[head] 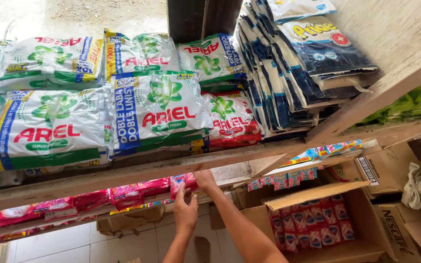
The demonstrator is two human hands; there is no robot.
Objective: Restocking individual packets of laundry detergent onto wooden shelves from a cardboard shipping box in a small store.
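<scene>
Both my hands reach under the wooden shelf (137, 171) toward a lower shelf. My left hand (185, 210) and my right hand (204, 179) pinch a pink-and-red packet (177, 182) at the right end of a row of pink sachet packs (93, 197). The fingertips of the right hand are partly hidden behind the shelf edge. Above, on the upper shelf, lie several white-and-green detergent bags (157, 109), stacked flat.
A leaning stack of blue-and-white bags (288, 73) stands at the upper right. An open cardboard box (361, 214) with small red-and-white sachets sits lower right, more cartons beside it. Strips of colourful sachets (317, 156) hang over a lower ledge. White floor tiles (64, 243) below.
</scene>
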